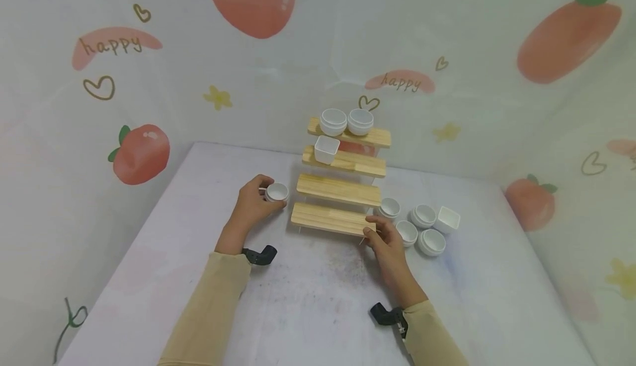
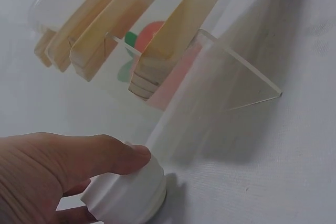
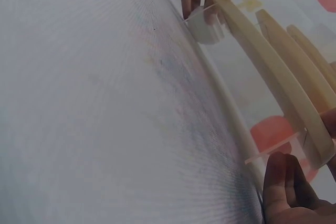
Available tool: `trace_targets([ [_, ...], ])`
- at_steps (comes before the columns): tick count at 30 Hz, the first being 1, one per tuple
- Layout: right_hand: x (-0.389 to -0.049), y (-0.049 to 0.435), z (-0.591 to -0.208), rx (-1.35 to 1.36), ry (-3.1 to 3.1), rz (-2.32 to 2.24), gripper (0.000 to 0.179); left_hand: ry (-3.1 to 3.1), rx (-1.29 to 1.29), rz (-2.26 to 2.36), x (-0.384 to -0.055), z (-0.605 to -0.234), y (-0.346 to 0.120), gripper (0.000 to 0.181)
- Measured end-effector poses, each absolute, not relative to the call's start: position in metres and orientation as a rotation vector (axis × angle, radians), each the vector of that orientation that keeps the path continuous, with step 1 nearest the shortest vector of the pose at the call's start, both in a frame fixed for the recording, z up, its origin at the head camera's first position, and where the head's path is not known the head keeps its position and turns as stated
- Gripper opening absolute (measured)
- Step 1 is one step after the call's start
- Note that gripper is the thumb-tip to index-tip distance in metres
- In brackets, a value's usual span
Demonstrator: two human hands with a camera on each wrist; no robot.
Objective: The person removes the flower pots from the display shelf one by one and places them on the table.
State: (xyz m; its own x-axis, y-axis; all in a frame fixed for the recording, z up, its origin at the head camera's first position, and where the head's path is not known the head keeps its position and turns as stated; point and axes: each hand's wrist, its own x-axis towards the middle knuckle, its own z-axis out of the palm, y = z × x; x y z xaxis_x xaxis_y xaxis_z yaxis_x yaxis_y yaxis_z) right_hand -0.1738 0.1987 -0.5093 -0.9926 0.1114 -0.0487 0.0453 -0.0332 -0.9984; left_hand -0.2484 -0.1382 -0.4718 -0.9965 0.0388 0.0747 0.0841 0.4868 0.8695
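A four-step display stand [image 1: 339, 190] of pale wooden boards on clear supports stands on the table. On its left, my left hand [image 1: 252, 205] grips a small round white bowl [image 1: 276, 191] between thumb and fingers. The left wrist view shows that bowl [image 2: 131, 195] tipped on its side in the picture, close over the table surface. At the other side, my right hand [image 1: 390, 247] holds the right end of the lowest board [image 3: 302, 114], thumb and fingers around its end. Two round white bowls [image 1: 333, 122] sit on the top board, and a square white bowl [image 1: 327, 149] is on the board below.
Right of the stand, several round white bowls [image 1: 431, 243] and a square white bowl [image 1: 448, 219] are grouped on the white-covered table [image 1: 308, 311]. A fabric backdrop [image 1: 308, 68] printed with fruit hangs behind and at both sides.
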Motion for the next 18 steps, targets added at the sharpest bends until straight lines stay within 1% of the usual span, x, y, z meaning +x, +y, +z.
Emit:
trace_targets([
  [11, -0.1774, 0.1998, -0.5076, -0.172, -2.167, 2.215, 0.035, -2.704, -0.110, -1.546, -0.2513, -0.4658, -0.1391, 0.069],
  [18, -0.1771, 0.2003, -0.5098, -0.175, -2.193, 2.192, 0.035, -2.715, -0.101, -1.524, -0.2516, -0.4702, -0.1393, 0.070],
])
